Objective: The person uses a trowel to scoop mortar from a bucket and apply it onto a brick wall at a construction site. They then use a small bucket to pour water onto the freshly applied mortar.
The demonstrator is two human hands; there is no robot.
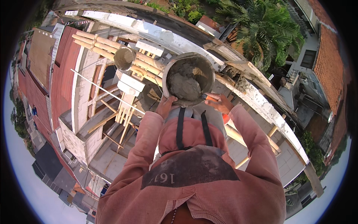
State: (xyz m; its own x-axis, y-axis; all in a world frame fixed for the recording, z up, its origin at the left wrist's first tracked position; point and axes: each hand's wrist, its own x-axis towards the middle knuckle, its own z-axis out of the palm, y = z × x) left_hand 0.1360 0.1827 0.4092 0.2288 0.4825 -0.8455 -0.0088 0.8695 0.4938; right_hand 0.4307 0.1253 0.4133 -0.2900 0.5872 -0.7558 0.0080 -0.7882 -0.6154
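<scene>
A round bucket (165,81) of wet grey mortar (184,84) is in front of my body, at the middle of the view. My left hand (165,107) grips its near left rim, with the thumb on the edge. At the near right side of the bucket, my right hand (221,104) is closed around the orange handle of a trowel (211,98). The handle points toward the bucket, but I cannot make out the blade. Inside the bucket the mortar is heaped unevenly, with sunlight on its right part.
A second bucket (125,58) with grey contents rests on bamboo poles (100,44) at the far left. White blocks (131,85) lie near them. A rough white wall edge (257,95) curves along the right, with a palm (261,31) and tiled roof (330,63) beyond.
</scene>
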